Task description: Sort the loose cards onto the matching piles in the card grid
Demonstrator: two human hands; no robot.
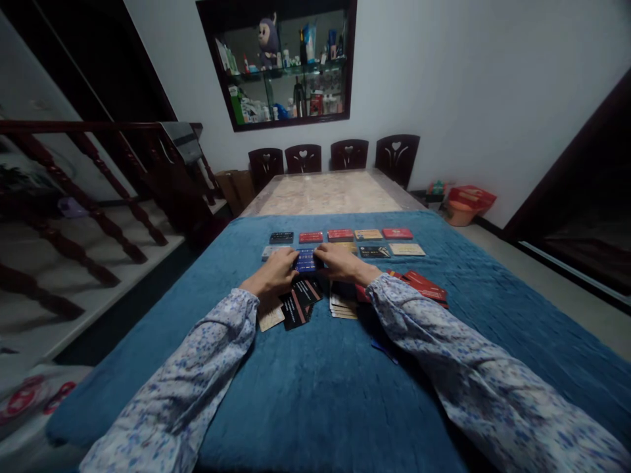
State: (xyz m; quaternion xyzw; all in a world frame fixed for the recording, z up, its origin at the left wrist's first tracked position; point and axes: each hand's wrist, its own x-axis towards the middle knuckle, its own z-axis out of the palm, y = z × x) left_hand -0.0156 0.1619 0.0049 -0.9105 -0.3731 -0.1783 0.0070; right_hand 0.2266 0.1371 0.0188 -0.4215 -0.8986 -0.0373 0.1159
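My left hand (277, 268) and my right hand (340, 263) grip a blue card (306, 260) from its two sides; whether it is one card or a stack I cannot tell. Beyond it lie two rows of card piles, among them a black one (281, 238), a red one (397, 233) and a cream one (407, 249). Below my left hand, black cards (296, 307) and a beige card (271, 317) lie fanned out. Cream-edged cards (344, 305) are under my right hand. Loose red cards (424, 286) spread past my right wrist, which partly covers others.
A blue cloth (315, 387) covers the near part of the table, with the bare marble top (340, 190) behind. Dark chairs (303, 159) stand at the far end. Beside the table are a bin with a red bag (470, 196), a wooden railing (93, 154) and a plastic bag (37, 407).
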